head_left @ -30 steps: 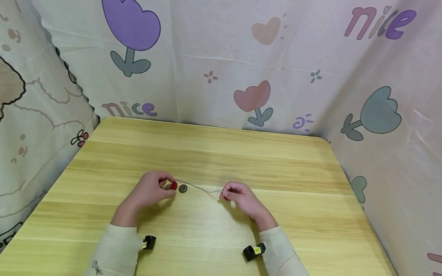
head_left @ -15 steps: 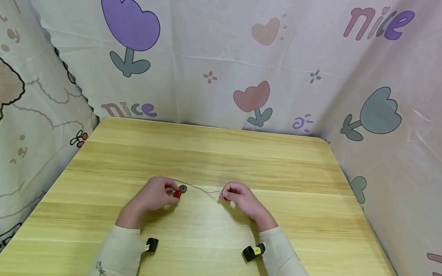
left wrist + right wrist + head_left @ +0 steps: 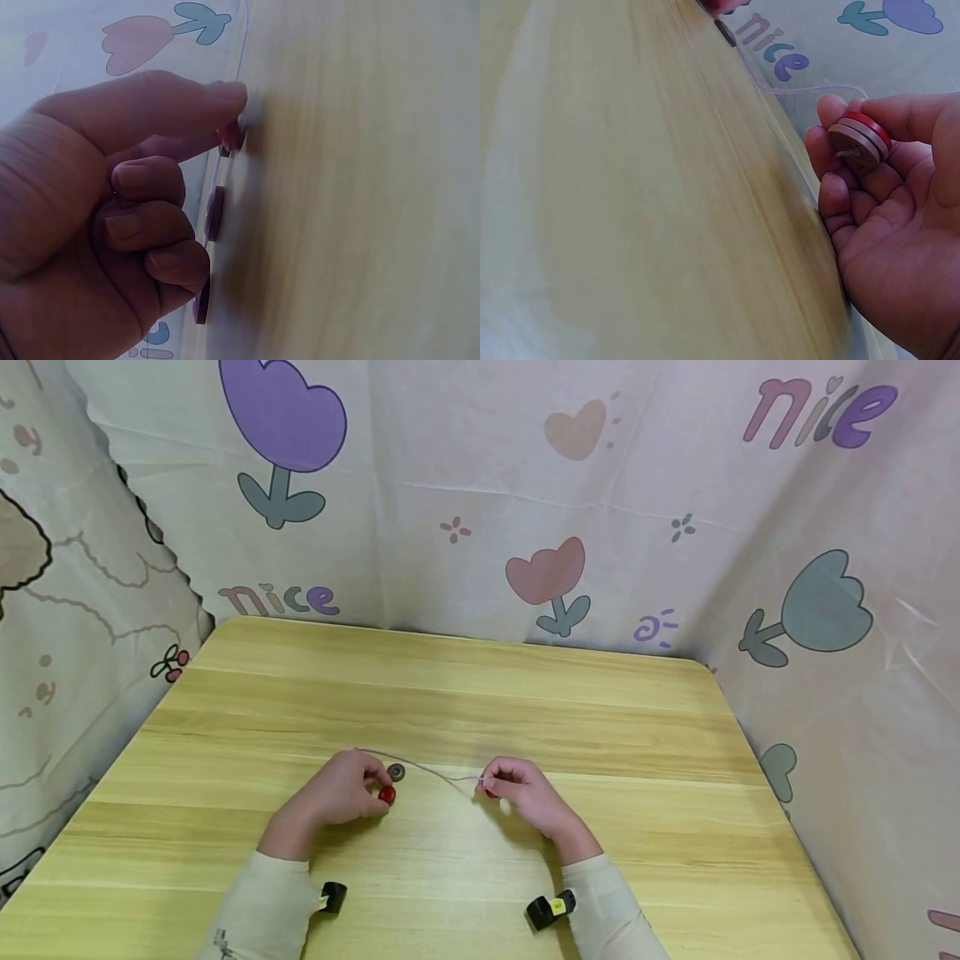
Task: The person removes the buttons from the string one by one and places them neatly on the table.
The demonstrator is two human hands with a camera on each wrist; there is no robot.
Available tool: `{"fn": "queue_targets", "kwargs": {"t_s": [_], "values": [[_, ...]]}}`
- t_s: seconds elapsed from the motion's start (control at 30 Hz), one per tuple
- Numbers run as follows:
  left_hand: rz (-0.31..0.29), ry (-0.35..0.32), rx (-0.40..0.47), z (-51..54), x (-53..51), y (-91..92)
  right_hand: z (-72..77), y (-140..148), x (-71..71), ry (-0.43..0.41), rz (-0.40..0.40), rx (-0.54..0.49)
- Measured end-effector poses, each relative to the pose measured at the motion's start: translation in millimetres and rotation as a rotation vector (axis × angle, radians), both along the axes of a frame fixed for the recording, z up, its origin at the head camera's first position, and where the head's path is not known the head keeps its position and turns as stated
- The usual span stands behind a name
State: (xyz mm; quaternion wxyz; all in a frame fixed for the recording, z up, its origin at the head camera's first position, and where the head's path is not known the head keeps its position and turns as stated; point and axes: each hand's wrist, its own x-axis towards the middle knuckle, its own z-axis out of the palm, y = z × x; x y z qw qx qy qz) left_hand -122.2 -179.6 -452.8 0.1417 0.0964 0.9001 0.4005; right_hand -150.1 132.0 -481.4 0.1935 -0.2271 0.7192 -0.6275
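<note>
Two hands: a person's left hand [image 3: 341, 789] and right hand [image 3: 522, 789] are reaching over the table [image 3: 600, 718], standing apart with a cord between them.
Left fingers: thumb and forefinger are clamping a red disc [image 3: 386, 795] at their tips, while the other fingers are bending in toward the palm.
Red disc: it is sitting between the left fingertips, low over the wood; whether it is touching the surface, I cannot tell.
Right fingers: thumb and fingertips are pinching a small stack of discs [image 3: 855, 141], with the remaining fingers bending below it.
Stack: a red layer is lying against brownish ones, and a short end of cord is poking out of the brown face.
Cord: the thin, pale cord [image 3: 427, 767] is running from behind the left hand to the right hand, curving slightly on its way.
Brown disc: one round, grey-brown disc [image 3: 396, 772] is lying on the table just beside the left fingertips, near the cord.
Dark discs: two [image 3: 215, 214] are showing edge-on past the left hand in its wrist view.
Sleeves: pale cuffs [image 3: 258, 906] are covering both forearms, and a black device [image 3: 551, 910] is sitting at each wrist.
Backdrop: printed cloth [image 3: 450, 460] with tulips and "nice" lettering is hanging behind the table.
</note>
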Motion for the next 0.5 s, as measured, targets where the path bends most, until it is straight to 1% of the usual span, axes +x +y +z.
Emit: {"fn": "queue_targets", "kwargs": {"t_s": [0.3, 0.5], "values": [[-0.027, 0.001, -0.004, 1.2, -0.6, 3.9, 1.4, -0.7, 0.0, -0.014, -0.001, -0.006], [-0.056, 0.034, 0.0, 2.7, -0.4, 5.6, 1.1, -0.7, -0.1, -0.014, -0.004, -0.005]]}}
